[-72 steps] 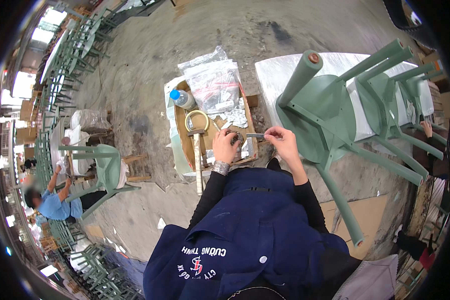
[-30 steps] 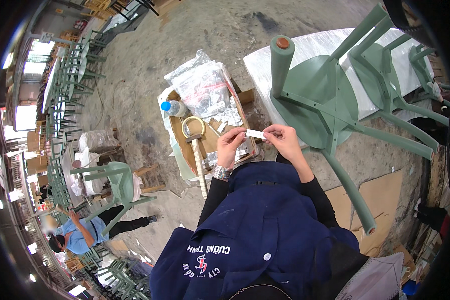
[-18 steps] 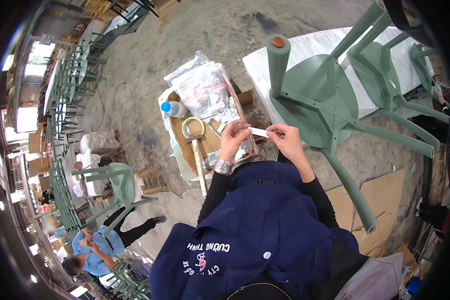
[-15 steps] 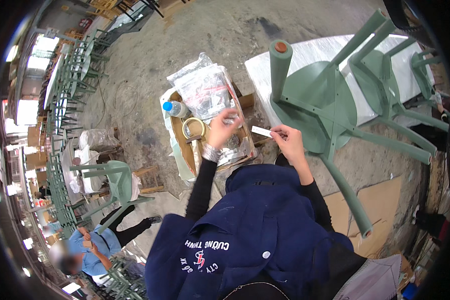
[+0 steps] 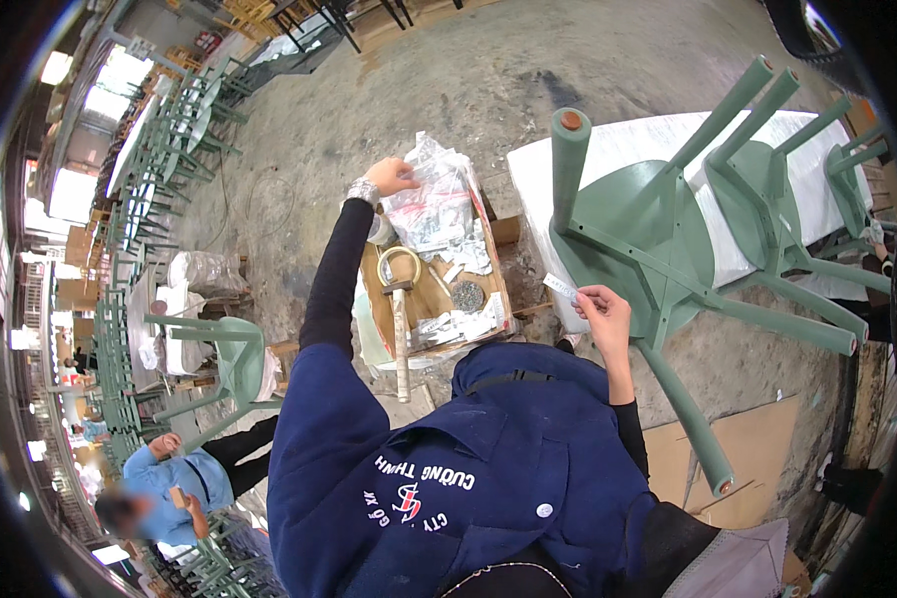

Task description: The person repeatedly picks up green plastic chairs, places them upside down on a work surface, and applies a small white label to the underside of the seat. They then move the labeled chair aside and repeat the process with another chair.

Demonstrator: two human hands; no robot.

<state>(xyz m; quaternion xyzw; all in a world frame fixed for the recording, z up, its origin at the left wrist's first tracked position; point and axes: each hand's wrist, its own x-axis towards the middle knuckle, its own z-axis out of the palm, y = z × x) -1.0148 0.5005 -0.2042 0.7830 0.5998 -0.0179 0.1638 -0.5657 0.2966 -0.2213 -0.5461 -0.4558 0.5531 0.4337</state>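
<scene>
My right hand pinches a small white paper strip between thumb and fingers, beside the upturned green stool. My left hand reaches to the far left of a shallow cardboard box, its bent fingers closed at the edge of a clear plastic bag. White paper pieces show in and around the bag. A hammer with a pale handle lies in the box, its handle end over the near rim. Near its head is a yellowish tape roll. A grey round object sits to the right.
More upturned green stools rest on a white-wrapped surface at the right. Flat cardboard lies on the floor. At the left are another green stool and a person in a light blue shirt.
My left hand has moved from over the box's middle to the far left edge of the bag. The bag sits farther right in the box. My right hand keeps the paper strip.
</scene>
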